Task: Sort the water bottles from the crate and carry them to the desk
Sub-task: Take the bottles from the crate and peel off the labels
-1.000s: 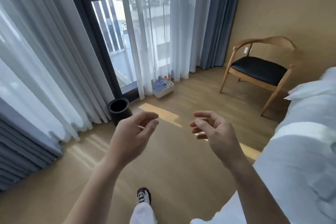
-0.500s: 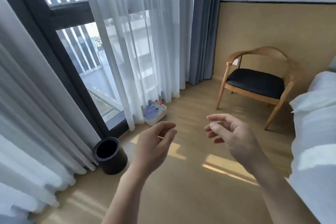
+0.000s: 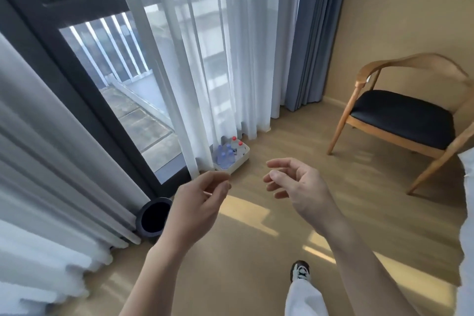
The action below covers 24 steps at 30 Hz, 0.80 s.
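A small white crate [image 3: 241, 161] stands on the wooden floor at the foot of the sheer curtain. It holds several clear water bottles [image 3: 227, 155], some with blue caps and two with red caps. My left hand [image 3: 198, 204] is raised in front of me, below and left of the crate, fingers loosely curled and empty. My right hand [image 3: 298, 187] hovers to the right at the same height, fingers apart and empty. Both hands are well short of the crate. No desk is in view.
A black round bin [image 3: 154, 220] stands by the window frame at the left. A wooden armchair [image 3: 402, 118] with a black seat sits at the right wall. White bedding [image 3: 468, 226] fills the right edge. My shoe [image 3: 300, 270] is on the floor below.
I have walked closer to the crate, which now appears larger and nearer. Both hands stay raised and empty, and my right foot has stepped forward into view.
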Tool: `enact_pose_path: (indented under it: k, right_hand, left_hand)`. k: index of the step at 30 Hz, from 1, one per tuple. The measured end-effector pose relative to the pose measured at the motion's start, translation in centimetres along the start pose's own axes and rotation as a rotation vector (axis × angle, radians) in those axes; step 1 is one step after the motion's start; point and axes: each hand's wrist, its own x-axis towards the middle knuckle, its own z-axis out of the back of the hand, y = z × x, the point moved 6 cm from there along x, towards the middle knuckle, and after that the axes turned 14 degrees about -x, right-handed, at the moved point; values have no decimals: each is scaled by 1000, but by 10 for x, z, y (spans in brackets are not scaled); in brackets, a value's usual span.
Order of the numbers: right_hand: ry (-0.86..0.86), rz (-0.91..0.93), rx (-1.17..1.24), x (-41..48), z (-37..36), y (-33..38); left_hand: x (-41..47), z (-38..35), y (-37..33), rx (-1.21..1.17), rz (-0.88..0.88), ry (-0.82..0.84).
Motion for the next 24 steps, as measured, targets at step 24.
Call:
enact_pose_path:
  k: [24]
  right_hand:
    - [259,-4,-9,406,15,18]
  left_hand:
    - [333,-37,51,-4,222,-279]
